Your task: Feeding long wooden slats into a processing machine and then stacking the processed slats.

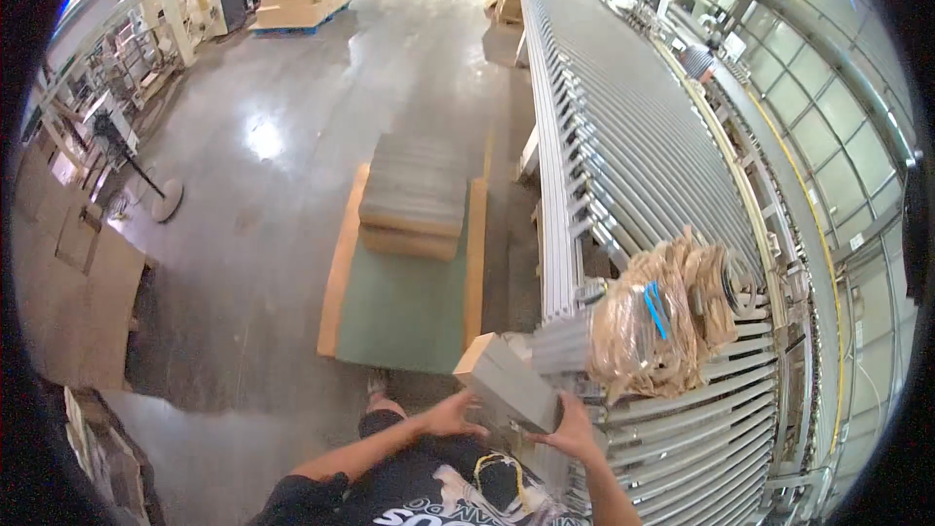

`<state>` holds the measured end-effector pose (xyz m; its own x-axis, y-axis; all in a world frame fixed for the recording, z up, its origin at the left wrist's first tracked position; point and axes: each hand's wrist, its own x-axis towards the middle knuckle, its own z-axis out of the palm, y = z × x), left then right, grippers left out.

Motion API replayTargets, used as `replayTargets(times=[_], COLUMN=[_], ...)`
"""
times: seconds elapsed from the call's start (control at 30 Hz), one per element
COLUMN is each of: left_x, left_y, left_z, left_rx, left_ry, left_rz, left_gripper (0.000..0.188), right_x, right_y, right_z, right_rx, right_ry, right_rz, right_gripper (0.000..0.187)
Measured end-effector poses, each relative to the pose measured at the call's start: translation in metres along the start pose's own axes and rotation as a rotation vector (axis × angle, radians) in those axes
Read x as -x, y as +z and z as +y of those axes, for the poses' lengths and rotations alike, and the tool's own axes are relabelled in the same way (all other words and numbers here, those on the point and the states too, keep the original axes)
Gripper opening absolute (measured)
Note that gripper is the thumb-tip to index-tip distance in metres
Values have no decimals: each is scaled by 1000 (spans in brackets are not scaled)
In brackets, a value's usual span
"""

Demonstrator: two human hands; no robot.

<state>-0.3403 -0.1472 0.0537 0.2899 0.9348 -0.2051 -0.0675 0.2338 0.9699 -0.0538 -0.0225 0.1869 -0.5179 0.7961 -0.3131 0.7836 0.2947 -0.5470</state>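
A long block-shaped bundle or box, grey on its broad face and tan at its far end, is tilted in front of my body. My right hand grips its near right end, the thumb along the near side. My left hand is beside its left side with thumb and fingers spread; whether the fingertips touch it is hard to tell. Ahead, a blurred stack of similar grey-topped, tan-sided pieces rests at the far part of a green platform with orange-tan side edges.
On the right runs a long roller conveyor. A plastic-wrapped heap of brown paper or bags with a blue strip sits on its near rollers. Large cardboard sheets stand at left. Farther back are a round-based stand and a pallet of cartons.
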Motion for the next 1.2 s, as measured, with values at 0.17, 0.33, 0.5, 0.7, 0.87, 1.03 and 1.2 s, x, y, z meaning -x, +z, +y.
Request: replayTargets(times=[0.17,0.33,0.5,0.7,0.87,1.03,1.2], left_x=[0,26,19,-38,-99,-182,-263], left_y=[-56,-170,-248,-327,-413,-492,-552], left_z=[29,51,31,-7,-122,-273,-358], left_rx=[412,437,643,987,1086,1043,1086], left_ry=[227,103,24,-5,-239,-304,-196], left_rz=[257,478,734,886,1046,1117,1119], left_gripper=[96,81,79,86,76,58,63], right_x=[-105,-195,-300,-429,-497,-572,-658], right_y=[60,68,98,149,197,263,343], right_z=[-99,-234,-283,-221,-81,36,113], right_rx=[-85,-134,-221,-270,-25,-537,-1024], right_ry=[-154,-115,-126,163,325,566,678], right_rz=[-93,-335,-594,-908,-981,-796,-507], right_gripper=[117,121,121,120,124,108,95])
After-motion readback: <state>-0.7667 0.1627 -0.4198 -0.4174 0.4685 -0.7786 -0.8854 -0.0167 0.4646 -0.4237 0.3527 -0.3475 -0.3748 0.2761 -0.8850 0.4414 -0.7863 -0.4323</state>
